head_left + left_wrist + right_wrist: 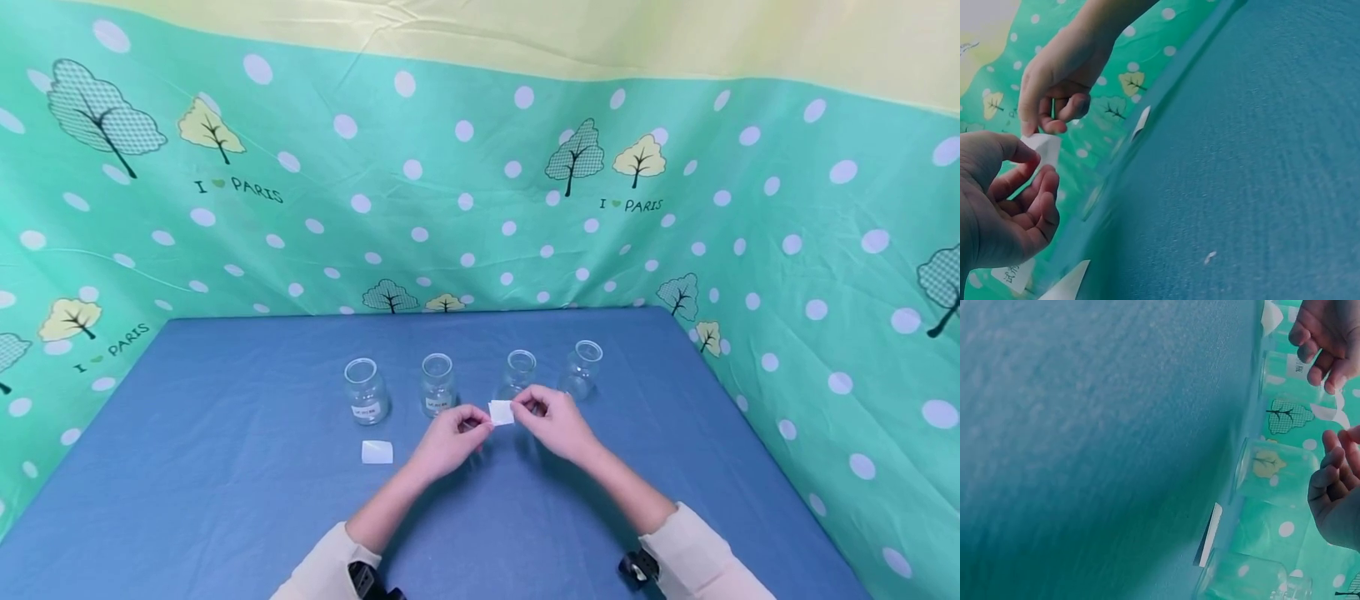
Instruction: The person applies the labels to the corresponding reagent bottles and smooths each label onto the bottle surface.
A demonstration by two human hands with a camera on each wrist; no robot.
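Between both hands is a small white sticker label [502, 412], held above the table in front of the jars. My left hand [450, 442] pinches its left edge with thumb and index finger. At the opposite edge, the right hand [558, 423] pinches it with the fingertips. The right wrist view shows the white piece [1327, 414] curling between the two hands. Behind the right hand stand two glass jars without visible labels, one [519, 367] partly hidden by the fingers and one [583, 371] farther right.
Two open glass jars with printed white labels, one [365, 387] at far left and one [437, 379] beside it, stand in the same row. A white paper piece [377, 452] lies before the left jar. Another folded white piece [1209, 536] lies near the rightmost jar.
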